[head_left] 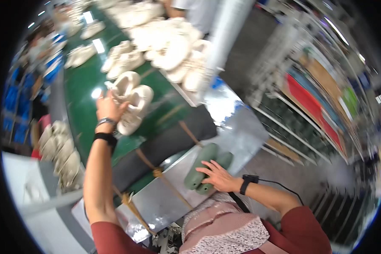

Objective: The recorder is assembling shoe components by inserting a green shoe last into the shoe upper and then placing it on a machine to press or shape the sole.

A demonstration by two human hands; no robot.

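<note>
A pair of off-white shoes [135, 106] stands on the green conveyor belt, openings facing up. At the nearer-left shoe, my left hand [109, 109] has its thumb and fingers around the front part, which it partly hides. Two dark green shoe lasts [200, 167] lie side by side on the metal ledge at the belt's end. My right hand [218, 175] rests over them with its fingers spread, touching their upper surface.
Many more off-white shoes [169, 46] are heaped along the belt's right side, and others [80, 55] stand farther up the green belt [82, 122]. Shoes on a rack [61, 152] are at left. Cords [156, 172] cross the metal ledge [178, 182]. Shelving [300, 114] stands at right.
</note>
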